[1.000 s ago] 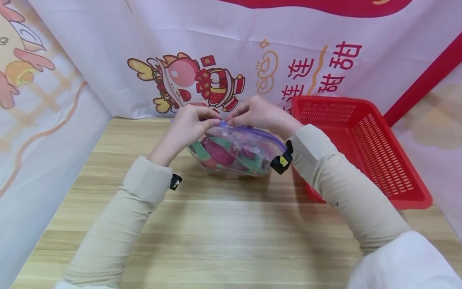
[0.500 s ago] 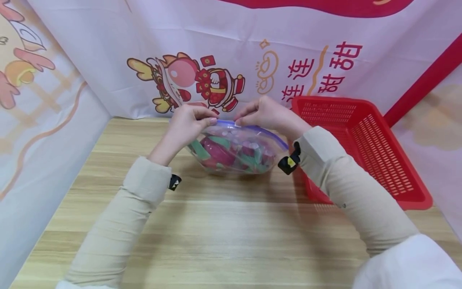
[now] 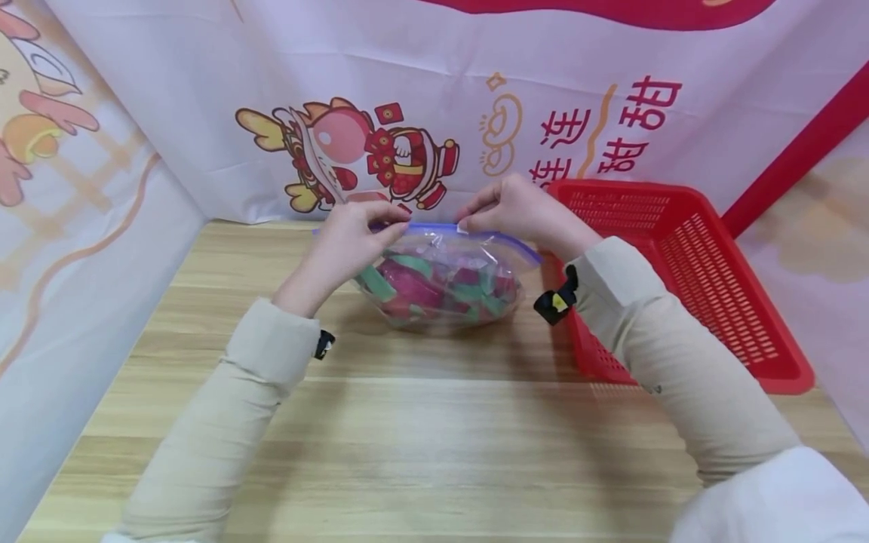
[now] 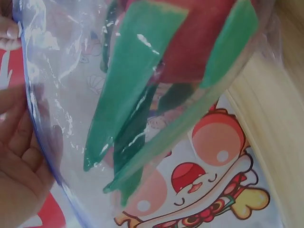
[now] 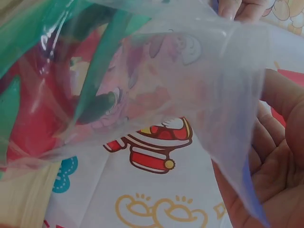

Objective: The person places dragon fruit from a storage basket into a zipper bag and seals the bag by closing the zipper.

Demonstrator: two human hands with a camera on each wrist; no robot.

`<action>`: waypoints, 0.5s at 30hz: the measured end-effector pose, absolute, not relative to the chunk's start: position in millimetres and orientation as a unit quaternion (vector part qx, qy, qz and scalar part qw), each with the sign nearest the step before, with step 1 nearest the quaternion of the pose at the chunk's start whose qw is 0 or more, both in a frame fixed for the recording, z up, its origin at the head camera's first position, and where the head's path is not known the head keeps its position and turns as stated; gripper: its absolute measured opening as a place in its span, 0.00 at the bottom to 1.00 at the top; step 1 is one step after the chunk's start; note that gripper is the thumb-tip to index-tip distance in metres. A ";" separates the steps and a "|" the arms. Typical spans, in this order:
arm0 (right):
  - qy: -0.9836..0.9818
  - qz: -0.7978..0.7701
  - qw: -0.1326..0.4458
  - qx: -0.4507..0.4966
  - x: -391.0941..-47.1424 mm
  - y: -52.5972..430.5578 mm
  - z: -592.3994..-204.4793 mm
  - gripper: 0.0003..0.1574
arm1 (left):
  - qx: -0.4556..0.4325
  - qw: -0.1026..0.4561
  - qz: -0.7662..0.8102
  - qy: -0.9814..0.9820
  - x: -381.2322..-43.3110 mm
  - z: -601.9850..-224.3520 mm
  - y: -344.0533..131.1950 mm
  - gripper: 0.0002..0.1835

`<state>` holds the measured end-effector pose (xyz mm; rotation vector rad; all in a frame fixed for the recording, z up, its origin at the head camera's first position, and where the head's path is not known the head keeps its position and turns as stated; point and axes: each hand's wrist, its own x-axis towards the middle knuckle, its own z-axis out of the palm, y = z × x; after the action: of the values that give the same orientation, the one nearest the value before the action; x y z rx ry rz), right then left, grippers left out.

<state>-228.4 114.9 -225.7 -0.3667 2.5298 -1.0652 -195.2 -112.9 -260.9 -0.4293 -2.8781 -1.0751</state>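
A clear zip bag [image 3: 434,260] with a blue-purple zip strip along its top stands on the wooden table. Inside it are pinkish-red dragon fruits [image 3: 410,286] with green leaf-like scales, also seen large through the plastic in the left wrist view. My left hand [image 3: 349,237] pinches the strip between thumb and fingers, left of the middle. Farther right along the strip, my right hand [image 3: 526,215] pinches the small white slider [image 3: 462,227]. In the right wrist view the bag's end [image 5: 232,99] hangs in front of the right palm.
A red plastic basket [image 3: 787,369] with slotted walls stands to the right, close to the right forearm. Behind the bag hangs a white printed cloth [image 3: 421,83], and another printed cloth [image 3: 88,249] borders the table's left side. Wooden tabletop [image 3: 421,445] stretches in front.
My right hand has slid rightward along the zip strip with the white slider, away from the left hand. The left hand keeps its pinch in nearly the same place.
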 end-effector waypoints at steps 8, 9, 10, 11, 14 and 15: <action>0.900 -0.367 0.198 -0.128 -230.7 112.4 -228.4 0.17 | -0.178 0.033 -0.309 -0.934 -196.4 -266.5 -99.2 0.14; 0.898 -0.368 0.205 -0.127 -230.6 111.9 -228.1 0.17 | -0.174 0.040 -0.308 -0.934 -196.8 -267.4 -98.7 0.13; 0.897 -0.367 0.211 -0.126 -230.5 111.6 -227.6 0.18 | -0.168 0.043 -0.310 -0.935 -196.9 -268.0 -98.5 0.13; 0.895 -0.368 0.218 -0.125 -230.2 111.6 -226.8 0.18 | -0.163 0.044 -0.313 -0.934 -196.9 -268.4 -98.4 0.12; 0.889 -0.377 0.231 -0.119 -228.9 111.2 -224.3 0.20 | -0.153 0.041 -0.319 -0.934 -197.5 -269.0 -98.2 0.12; 0.886 -0.383 0.233 -0.116 -228.0 111.1 -223.7 0.20 | -0.150 0.039 -0.321 -0.934 -197.8 -269.4 -98.1 0.12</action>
<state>-228.0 111.1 -223.7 -0.3179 2.4334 -1.0527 -197.8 -98.1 -269.4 -0.4611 -2.8635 -0.9849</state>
